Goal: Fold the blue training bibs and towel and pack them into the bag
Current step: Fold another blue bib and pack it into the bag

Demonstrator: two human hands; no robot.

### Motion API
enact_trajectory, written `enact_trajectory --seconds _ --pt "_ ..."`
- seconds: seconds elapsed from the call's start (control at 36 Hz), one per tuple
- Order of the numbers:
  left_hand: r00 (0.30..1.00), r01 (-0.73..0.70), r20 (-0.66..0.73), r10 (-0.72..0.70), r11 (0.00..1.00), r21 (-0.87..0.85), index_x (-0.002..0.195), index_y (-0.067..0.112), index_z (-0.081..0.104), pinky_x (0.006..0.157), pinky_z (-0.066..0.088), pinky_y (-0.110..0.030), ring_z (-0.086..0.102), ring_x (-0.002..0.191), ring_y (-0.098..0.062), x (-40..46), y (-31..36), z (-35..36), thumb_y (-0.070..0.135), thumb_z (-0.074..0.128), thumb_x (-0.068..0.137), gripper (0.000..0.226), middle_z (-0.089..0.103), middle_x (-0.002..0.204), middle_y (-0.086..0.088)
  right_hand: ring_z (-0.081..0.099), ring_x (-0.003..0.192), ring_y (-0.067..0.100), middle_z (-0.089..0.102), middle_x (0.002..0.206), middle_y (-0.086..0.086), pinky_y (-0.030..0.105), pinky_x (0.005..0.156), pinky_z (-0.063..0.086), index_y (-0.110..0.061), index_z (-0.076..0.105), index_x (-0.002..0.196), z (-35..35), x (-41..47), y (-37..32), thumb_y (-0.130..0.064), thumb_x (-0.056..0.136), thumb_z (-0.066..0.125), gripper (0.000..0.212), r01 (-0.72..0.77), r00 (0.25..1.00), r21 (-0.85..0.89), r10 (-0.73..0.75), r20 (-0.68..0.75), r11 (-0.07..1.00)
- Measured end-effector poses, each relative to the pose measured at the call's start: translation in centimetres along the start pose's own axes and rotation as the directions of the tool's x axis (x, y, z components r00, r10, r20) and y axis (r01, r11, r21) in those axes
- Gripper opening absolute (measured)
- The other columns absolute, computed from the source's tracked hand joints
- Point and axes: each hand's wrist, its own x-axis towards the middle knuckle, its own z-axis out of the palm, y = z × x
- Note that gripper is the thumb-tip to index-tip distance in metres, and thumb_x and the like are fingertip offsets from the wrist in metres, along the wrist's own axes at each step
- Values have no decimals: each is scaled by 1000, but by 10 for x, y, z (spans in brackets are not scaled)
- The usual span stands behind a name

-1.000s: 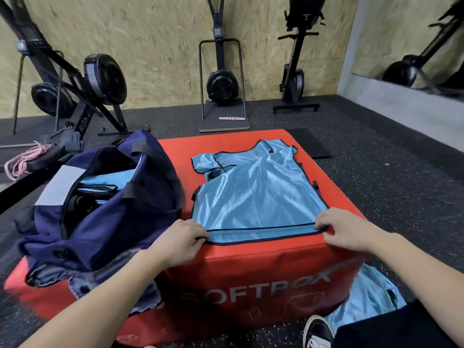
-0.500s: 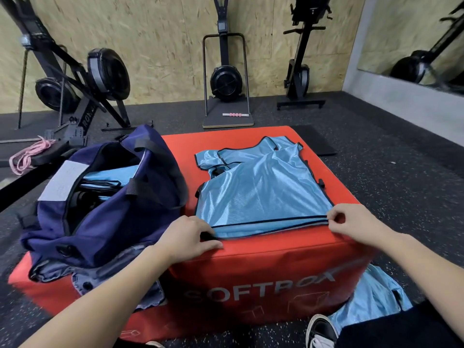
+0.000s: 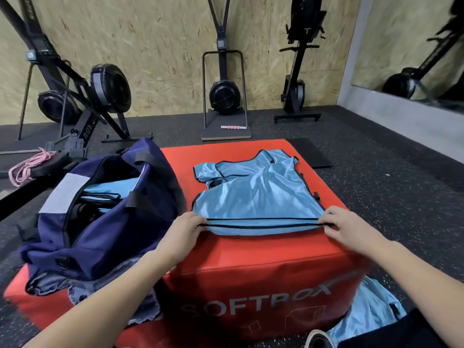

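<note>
Both hands pinching bib (image 3: pixel 256 197) hem on red box (image 3: pixel 251 262): left hand (image 3: pixel 182 234) near corner, right hand (image 3: pixel 347 228) opposite; open bag (image 3: pixel 105 222) beside.

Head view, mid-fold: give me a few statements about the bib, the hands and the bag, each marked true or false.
1. Both hands pinch the near hem of the bib: the left hand at its left corner, the right hand at its right. True.
2. The bib lies on the gym floor. False: it lies on the red soft box.
3. The navy bag is zipped closed. False: it is open, with light blue fabric inside.
4. The bag sits left of the bib. True.
5. More light blue fabric lies on the floor by the box's right side. True.
</note>
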Motion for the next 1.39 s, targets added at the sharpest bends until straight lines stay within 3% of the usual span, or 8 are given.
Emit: enact_trajectory --seconds 0.14,0.28,0.39,0.58,0.78,0.92,1.11,1.39 --pt "993 20 -115 -17 1000 24 84 16 78 76 53 -43 65 78 -22 26 8 -40 16 61 82 17 69 82 3 64 83 10 63 91 -10 24 85 45 -15 78 93 -27 5 -8 -3 79 79 18 -2 983 46 10 -184 999" --pt "955 82 -274 -116 988 -131 90 12 79 81 39 -19 66 90 -18 62 48 -104 4 73 83 13 74 91 -2 67 81 11 73 84 -7 27 81 49 -21 79 85 -89 25 -35 -6 79 79 16 -203 904 370 319 -285 906" --pt "913 48 -385 -136 972 -231 97 14 79 78 41 -18 64 90 -9 88 89 -170 7 70 87 15 75 92 1 63 72 -5 73 83 -3 14 70 46 -22 76 86 -162 43 -62 -7 81 77 15 -157 836 597 428 -344 787" --pt "850 -33 -502 -157 937 -349 93 20 72 69 43 -26 61 89 -14 117 146 -296 24 65 94 8 68 84 6 66 103 26 73 99 7 42 95 52 -16 76 89 -297 66 -119 -12 85 75 5 49 766 810 498 -406 584" --pt "830 -86 -539 -143 922 -378 84 17 74 58 42 -16 59 76 -8 102 186 -387 32 74 87 15 69 80 5 66 107 26 71 104 10 45 105 49 -16 72 90 -391 67 -159 -6 85 73 12 138 767 789 439 -468 599" --pt "820 -95 -556 -135 927 -364 81 12 76 68 48 -28 63 77 -15 86 191 -421 34 82 78 22 73 81 -3 66 85 18 70 95 10 29 81 54 -7 70 95 -422 60 -169 2 88 68 11 145 812 771 371 -451 620" --pt "845 -68 -526 -99 955 -289 91 14 78 90 56 -43 68 89 -19 76 184 -433 34 79 81 22 74 88 0 67 100 22 72 102 11 32 95 50 -9 72 98 -428 62 -168 3 88 69 16 130 857 733 296 -421 667" --pt "897 -15 -415 -154 927 -376 89 11 77 65 48 -21 62 74 -12 98 154 -412 29 78 84 18 74 89 -6 66 109 23 72 111 12 36 104 49 -3 74 104 -396 90 -149 8 85 70 23 57 884 744 312 -347 665"
